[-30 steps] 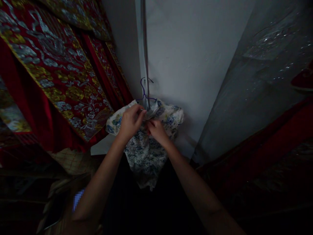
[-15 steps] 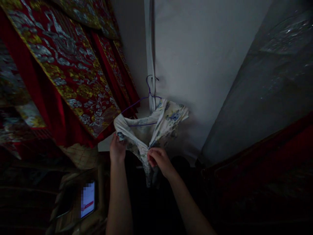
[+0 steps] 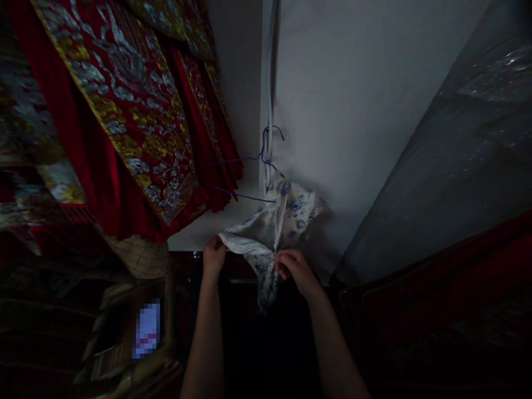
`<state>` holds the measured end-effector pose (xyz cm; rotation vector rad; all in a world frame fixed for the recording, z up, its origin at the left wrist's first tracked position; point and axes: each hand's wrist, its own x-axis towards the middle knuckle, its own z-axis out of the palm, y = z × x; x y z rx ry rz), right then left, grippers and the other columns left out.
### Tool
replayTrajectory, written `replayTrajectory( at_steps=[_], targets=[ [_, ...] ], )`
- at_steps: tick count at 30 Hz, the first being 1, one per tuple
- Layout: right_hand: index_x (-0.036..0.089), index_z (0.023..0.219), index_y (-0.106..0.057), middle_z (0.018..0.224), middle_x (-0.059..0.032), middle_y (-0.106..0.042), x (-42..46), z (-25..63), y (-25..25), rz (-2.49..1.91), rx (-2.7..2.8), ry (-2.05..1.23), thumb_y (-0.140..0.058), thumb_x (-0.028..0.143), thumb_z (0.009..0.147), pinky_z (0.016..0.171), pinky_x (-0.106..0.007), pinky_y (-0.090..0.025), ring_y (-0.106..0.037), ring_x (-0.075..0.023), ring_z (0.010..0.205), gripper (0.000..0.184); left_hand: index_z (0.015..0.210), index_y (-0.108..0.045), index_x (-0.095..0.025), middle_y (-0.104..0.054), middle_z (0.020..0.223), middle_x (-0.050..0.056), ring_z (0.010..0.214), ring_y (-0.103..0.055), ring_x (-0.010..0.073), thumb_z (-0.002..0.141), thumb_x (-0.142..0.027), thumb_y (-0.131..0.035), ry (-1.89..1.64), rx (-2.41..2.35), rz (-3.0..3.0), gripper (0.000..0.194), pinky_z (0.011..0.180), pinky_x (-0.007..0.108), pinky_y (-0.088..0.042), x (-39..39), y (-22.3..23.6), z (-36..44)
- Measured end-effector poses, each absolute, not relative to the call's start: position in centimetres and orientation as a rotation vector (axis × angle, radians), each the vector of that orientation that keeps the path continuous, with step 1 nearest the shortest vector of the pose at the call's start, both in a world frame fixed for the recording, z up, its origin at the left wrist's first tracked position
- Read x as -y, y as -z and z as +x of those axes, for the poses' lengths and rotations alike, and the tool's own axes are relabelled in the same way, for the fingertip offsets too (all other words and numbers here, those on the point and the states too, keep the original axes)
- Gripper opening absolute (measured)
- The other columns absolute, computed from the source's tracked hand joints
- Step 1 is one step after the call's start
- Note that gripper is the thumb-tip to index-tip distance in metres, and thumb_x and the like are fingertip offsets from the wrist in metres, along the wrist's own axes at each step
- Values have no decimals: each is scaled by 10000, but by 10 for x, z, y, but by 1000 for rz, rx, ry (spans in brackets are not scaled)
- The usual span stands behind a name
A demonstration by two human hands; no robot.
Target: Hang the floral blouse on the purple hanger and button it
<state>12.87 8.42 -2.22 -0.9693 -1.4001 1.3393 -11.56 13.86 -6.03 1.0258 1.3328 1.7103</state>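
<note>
A white garment with a blue and yellow floral print [image 3: 297, 208] hangs by its right shoulder from a thin purple hanger [image 3: 245, 195]. The hanger's left arm is bare, and its hook catches on a pale strip [image 3: 269, 66] running down the wall. My left hand [image 3: 214, 256] is closed on the garment's left shoulder edge, pulled down and left below the hanger. My right hand [image 3: 293, 267] pinches the front of the garment near the bottom of the neckline. The lower part of the cloth dangles bunched between my hands.
Red embroidered cloth with gold and silver patterns [image 3: 145, 133] hangs at the left. Below it stands a wooden seat or rack [image 3: 169, 299] with a lit phone [image 3: 146, 330] on it. Clear plastic sheeting [image 3: 453, 149] covers something at the right, beside the pale wall [image 3: 353, 83].
The garment's left shoulder has come off the hanger, drawn down by my left hand. My right hand keeps its pinch at the front. The view has shifted slightly.
</note>
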Motion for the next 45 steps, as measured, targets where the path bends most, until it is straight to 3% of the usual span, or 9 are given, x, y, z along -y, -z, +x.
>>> replayTrajectory(
  at_steps=[8,14,19,22,27,33,37,41,45],
  targets=[
    [194,519,-604,464,7,-539,-98,136,48,-1180,1525,-1346,-641,480,721,494,-245,-364,-487,-128,468,352,805,-605,-206,-616,744,-16,671,-585,128,708,-468,-776,-1729,-888,911,328,639,235,-477,-117,6,-70],
    [238,824,-707,912,-63,-737,-99,112,46,-850,1139,-1163,-620,621,791,879,-371,-529,-677,-253,945,395,765,-758,-203,-717,815,57,843,-664,240,779,-418,-775,-1362,-865,1484,216,811,362,-526,-73,-31,-19],
    [276,1001,-682,1128,-87,-731,-87,103,32,-676,819,-1448,-583,740,732,936,-440,-544,-651,-302,1155,546,821,-808,-241,-735,1053,111,1122,-644,298,822,-356,-759,-1331,-828,1916,125,1008,443,-480,-84,-49,-9],
    [250,1054,-678,1068,-108,-740,-84,109,19,-610,874,-1640,-659,732,688,869,-440,-557,-696,-311,1045,605,958,-802,-232,-727,1105,114,1093,-661,268,872,-411,-699,-1191,-745,1971,224,991,396,-494,-113,-47,-22],
    [172,801,-709,697,-3,-681,-100,142,-18,-829,1461,-1589,-856,300,551,630,-276,-489,-622,-166,626,317,879,-793,-202,-749,797,70,772,-701,233,942,-600,-501,-882,-731,1821,497,740,346,-570,-124,-14,-52],
    [176,707,-709,672,15,-658,-142,178,-81,-794,1762,-973,-752,181,584,587,-231,-408,-566,-134,619,130,617,-711,-207,-621,532,-19,473,-556,149,801,-487,-727,-757,-934,2124,335,481,228,-403,-107,-3,-101],
    [235,995,-725,904,4,-720,-184,159,-81,-830,1538,-725,-638,215,710,727,-254,-475,-629,-164,792,299,777,-761,-231,-677,599,-1,551,-631,189,834,-451,-681,-744,-1240,2269,241,553,237,-444,-115,-27,-130],
    [218,808,-718,754,-3,-711,-222,136,-51,-1025,1656,-782,-547,231,758,763,-283,-486,-633,-185,760,179,1126,-710,-254,-759,868,86,814,-725,280,906,-334,-559,-379,-1704,2558,279,725,316,-510,-118,-44,-149],
    [190,706,-704,670,-9,-695,-230,150,-40,-1063,1680,-765,-592,283,735,676,-275,-460,-623,-187,676,148,1142,-675,-209,-747,1013,152,958,-719,324,917,-225,-449,-11,-1922,2571,319,825,403,-530,-122,-49,-164]
  ],
)
